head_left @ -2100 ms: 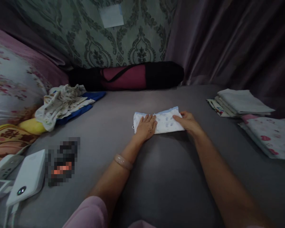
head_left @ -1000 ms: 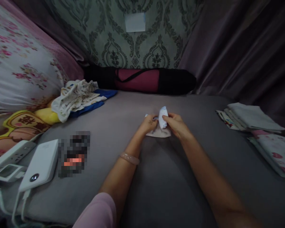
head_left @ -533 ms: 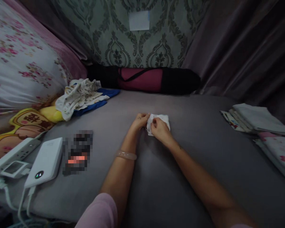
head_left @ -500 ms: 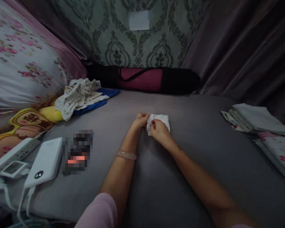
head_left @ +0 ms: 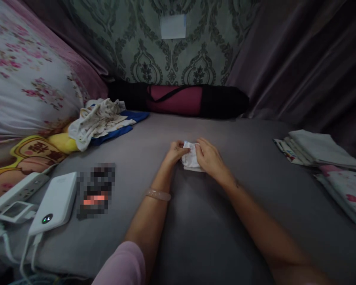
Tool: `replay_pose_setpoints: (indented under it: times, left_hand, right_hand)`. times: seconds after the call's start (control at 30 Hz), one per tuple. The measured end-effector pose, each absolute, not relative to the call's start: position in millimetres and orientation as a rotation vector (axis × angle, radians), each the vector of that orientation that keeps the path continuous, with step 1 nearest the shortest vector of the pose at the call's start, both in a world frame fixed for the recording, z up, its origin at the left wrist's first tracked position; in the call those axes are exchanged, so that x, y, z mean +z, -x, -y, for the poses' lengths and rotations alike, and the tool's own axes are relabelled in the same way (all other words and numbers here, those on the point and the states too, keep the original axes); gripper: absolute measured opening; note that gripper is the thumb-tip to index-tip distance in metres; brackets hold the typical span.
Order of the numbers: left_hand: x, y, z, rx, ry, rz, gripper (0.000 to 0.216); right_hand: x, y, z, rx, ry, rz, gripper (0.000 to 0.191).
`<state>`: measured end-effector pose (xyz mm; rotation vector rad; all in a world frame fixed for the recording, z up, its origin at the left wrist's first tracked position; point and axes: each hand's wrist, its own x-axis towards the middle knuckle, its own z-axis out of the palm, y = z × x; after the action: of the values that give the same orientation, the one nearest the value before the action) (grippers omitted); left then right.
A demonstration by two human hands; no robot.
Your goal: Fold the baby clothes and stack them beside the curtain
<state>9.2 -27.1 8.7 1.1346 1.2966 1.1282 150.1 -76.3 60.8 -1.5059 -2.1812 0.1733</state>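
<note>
Ahead of you, a black-and-maroon bag (head_left: 174,99) lies along the patterned wall (head_left: 130,47) — a pale sheet (head_left: 173,27) above it. On your left, a white power bank (head_left: 53,200) sits beside a power strip (head_left: 26,188).

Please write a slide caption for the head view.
Left hand and right hand touch a folded white cloth on gray fabric.

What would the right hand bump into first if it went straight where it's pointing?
The right hand would probably meet the long black-and-maroon bag across the grey sheet, though depth is unclear.
</note>
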Motion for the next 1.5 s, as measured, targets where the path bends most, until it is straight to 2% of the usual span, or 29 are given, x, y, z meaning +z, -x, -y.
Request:
replay_pose_setpoints:
  times: [0.13,0.3,0.43,0.57,0.67,0.97,1.1,1.2,1.37,1.5]
  left_hand:
    - [8,-7,24,1.133,-1.156,-1.441,0.018]
    - [7,2,23,1.123,-1.204,-1.641,0.015]
    - [13,7,26,1.132,-1.125,-1.606,0.010]
    - [17,11,27,1.103,-1.055,-1.632,0.009]
    - [17,14,25,1.050,-1.030,-1.676,0.011]
    - [22,14,30,0.912,-0.978,-1.672,0.013]
    - [20,11,28,0.840,-1.028,-1.705,0.015]
    - [18,9,27,0.824,-1.072,-1.717,0.020]
    - [17,2,31,0.756,-1.228,-1.724,0.034]
    - [18,-6,35,0.687,-1.434,-1.814,0.036]
  right_hand:
    - [32,-149,62,0.118,1.660,2.282,0.054]
    - [0,-141,65,0.009,1.753,2.384,0.058]
    - [7,-144,63,0.048,1.757,2.412,0.058]
    - [26,-146,62,0.232,1.735,2.419,0.057]
    - [33,-138,65,0.169,1.681,2.359,0.058]
    - [3,-112,75,0.088,1.562,2.420,0.058]
    - [10,-117,71,0.225,1.533,2.431,0.058]
    - [25,-131,64,0.492,1.447,2.327,0.051]
    - [45,-184,48,0.742,1.494,1.795,0.044]
    - [42,-231,41,0.955,1.520,1.376,0.035]
